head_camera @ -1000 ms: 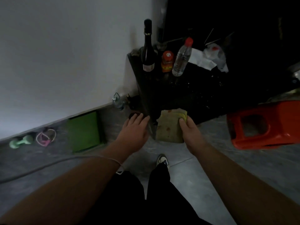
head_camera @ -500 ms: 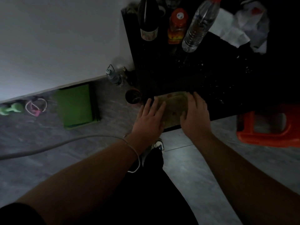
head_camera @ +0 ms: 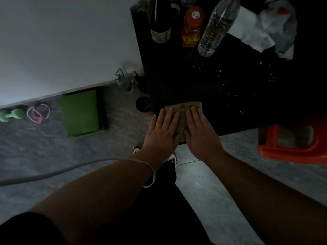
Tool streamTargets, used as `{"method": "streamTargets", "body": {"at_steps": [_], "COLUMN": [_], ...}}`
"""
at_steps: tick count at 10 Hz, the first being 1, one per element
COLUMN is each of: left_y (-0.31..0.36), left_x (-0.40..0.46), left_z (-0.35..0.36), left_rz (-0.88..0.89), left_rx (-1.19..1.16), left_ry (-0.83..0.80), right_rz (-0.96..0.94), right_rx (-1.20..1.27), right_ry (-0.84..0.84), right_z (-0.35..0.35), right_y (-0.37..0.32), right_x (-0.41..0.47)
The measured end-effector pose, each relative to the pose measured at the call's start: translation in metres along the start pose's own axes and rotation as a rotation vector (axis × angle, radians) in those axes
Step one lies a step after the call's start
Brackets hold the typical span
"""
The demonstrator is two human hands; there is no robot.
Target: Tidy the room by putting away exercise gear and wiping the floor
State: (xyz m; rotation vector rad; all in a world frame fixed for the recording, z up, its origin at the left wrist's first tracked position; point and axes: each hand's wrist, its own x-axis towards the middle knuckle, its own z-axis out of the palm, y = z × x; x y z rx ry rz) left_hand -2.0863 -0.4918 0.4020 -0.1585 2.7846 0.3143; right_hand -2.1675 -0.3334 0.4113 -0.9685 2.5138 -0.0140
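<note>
My left hand (head_camera: 161,131) and right hand (head_camera: 200,133) press flat, fingers straight, on the folded cloth (head_camera: 182,117) at the black table (head_camera: 230,89)'s near edge; I judge I'm putting it away, lifting off next.

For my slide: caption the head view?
Both hands, left and right, press a cloth flat on the black table.

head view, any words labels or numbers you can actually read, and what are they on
No text reads clearly in this view.
dark glass bottle: pale label near its base, print too blurred to read.
orange-capped jar: white mark on the cap and a red and yellow label, both too blurred to read.
clear plastic bottle: no label visible.
cloth under both hands: reddish marks, no legible text.
</note>
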Motion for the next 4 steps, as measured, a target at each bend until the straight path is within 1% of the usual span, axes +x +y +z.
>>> {"method": "streamTargets", "body": {"at_steps": [1,2,3,4], "left_y": [-0.005,-0.004,-0.003,-0.015], "left_x": [0.0,0.001,-0.001,-0.011], "left_z": [0.001,-0.004,-0.017,-0.042], "left_rz": [0.012,-0.004,0.007,-0.022], "left_rx": [0.035,0.036,0.001,-0.033], "left_ry": [-0.008,-0.05,-0.083,-0.063], "right_rz": [0.007,0.023,0.026,0.05], "right_rx": [-0.024,-0.028,0.009,0.061], "right_ry": [0.01,-0.018,-0.071,-0.063], "right_z": [0.004,-0.002,-0.015,-0.045], "right_y": [-0.003,-0.005,-0.008,-0.019], "right_x": [0.001,0.001,0.003,0.005]}}
